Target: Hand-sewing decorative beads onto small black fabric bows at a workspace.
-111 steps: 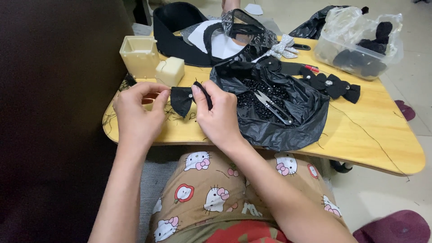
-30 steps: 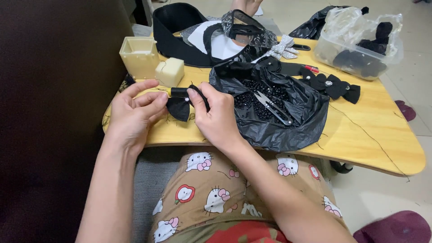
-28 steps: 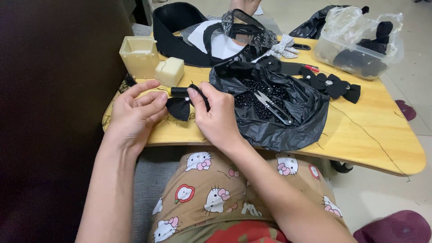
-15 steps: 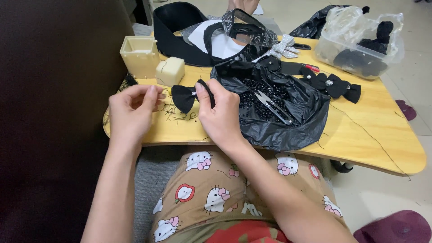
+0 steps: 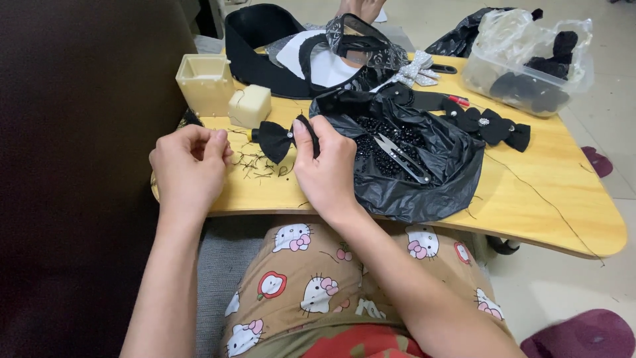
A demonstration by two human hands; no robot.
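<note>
My right hand (image 5: 324,169) pinches a small black fabric bow (image 5: 277,138) with a pale bead at its centre, holding it just above the wooden table (image 5: 543,192). My left hand (image 5: 189,162) hovers a little to the left of the bow, thumb and forefinger pressed together, apparently on a fine thread that is too thin to see. Short black thread clippings (image 5: 255,162) lie on the table between the two hands.
A black plastic bag (image 5: 424,179) holding black beads and metal snips (image 5: 401,156) lies right of my right hand. Finished black bows (image 5: 487,124), a cream box (image 5: 204,83), a cream block (image 5: 250,105), a clear tub (image 5: 530,66) and black fabric pieces (image 5: 265,46) sit farther back.
My left hand has drawn away to the left from the bow, opening a gap between the hands. The right hand keeps its hold on the bow and has shifted slightly.
</note>
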